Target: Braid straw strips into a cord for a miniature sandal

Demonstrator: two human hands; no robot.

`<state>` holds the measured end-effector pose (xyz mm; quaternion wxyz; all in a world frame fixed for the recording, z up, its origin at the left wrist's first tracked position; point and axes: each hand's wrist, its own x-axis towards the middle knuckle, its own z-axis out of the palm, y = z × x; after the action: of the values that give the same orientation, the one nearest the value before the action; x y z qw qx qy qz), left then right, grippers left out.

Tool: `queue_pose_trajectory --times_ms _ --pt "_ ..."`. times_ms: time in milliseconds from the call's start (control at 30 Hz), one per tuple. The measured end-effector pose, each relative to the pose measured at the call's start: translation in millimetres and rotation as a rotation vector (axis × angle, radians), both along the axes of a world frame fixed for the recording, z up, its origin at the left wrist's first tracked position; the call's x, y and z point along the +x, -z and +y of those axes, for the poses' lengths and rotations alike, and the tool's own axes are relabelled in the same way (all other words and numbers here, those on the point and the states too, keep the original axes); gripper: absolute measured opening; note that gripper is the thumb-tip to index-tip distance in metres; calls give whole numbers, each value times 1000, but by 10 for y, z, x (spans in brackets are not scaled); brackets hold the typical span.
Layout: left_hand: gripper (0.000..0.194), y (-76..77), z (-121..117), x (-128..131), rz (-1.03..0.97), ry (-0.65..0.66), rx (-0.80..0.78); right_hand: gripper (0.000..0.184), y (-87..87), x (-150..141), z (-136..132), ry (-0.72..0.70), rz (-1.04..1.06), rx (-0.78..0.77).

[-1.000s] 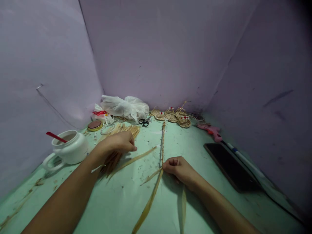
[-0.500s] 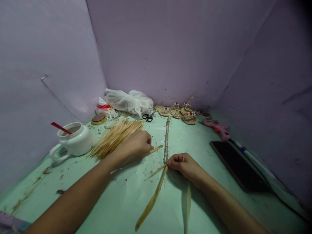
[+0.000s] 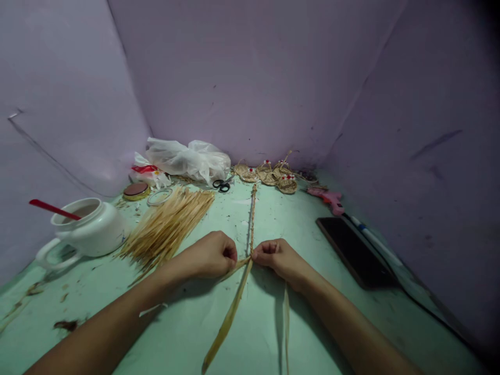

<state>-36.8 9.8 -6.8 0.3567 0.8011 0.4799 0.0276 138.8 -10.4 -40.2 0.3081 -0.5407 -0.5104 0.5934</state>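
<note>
Dim, cool light — soft shadows beneath the forearms — with the upper right corner blackened.

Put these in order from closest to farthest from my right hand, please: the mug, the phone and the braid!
Nearest to your right hand first:
1. Braid: its near end is right at your fingertips.
2. Phone: on the table, to the hand's right.
3. Mug: way over on the left, past your other hand.

White mug (image 3: 96, 229), red stick (image 3: 49, 206) inside; dark phone (image 3: 357, 253) near pink glue gun (image 3: 330, 199); plastic bag (image 3: 187, 159) by wall (image 3: 242, 78).
</note>
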Motion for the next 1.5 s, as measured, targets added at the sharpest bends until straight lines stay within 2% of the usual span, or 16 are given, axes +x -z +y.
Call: queue_pose_trajectory --times_ms 133,300,533,600,767,900,1067,1333,1500 --pt "22 70 -16 32 -62 -4 -30 12 -2 -5 -7 9 -10 -14" --pt "22 111 -13 30 13 -45 173 11 -52 7 -19 -6 -53 -29" --pt "19 136 -113 128 106 -63 283 13 -57 127 14 -65 -90 -47" --pt "21 169 -96 138 30 -91 241 13 -54 138 15 -68 -90 -42" --pt "20 237 -17 140 -224 -169 17 10 -52 100 7 -59 -79 -18" --pt "18 236 -6 156 -307 -217 -114 13 -28 70 11 -42 -33 25" --pt "17 204 0 148 -335 -264 -118 12 12 74 11 -38 -28 20" --pt "15 260 5 159 -395 -215 -175 11 7 53 8 -28 -11 52" --pt "17 202 -43 167 -432 -240 -213 12 4 48 13 -24 5 52"
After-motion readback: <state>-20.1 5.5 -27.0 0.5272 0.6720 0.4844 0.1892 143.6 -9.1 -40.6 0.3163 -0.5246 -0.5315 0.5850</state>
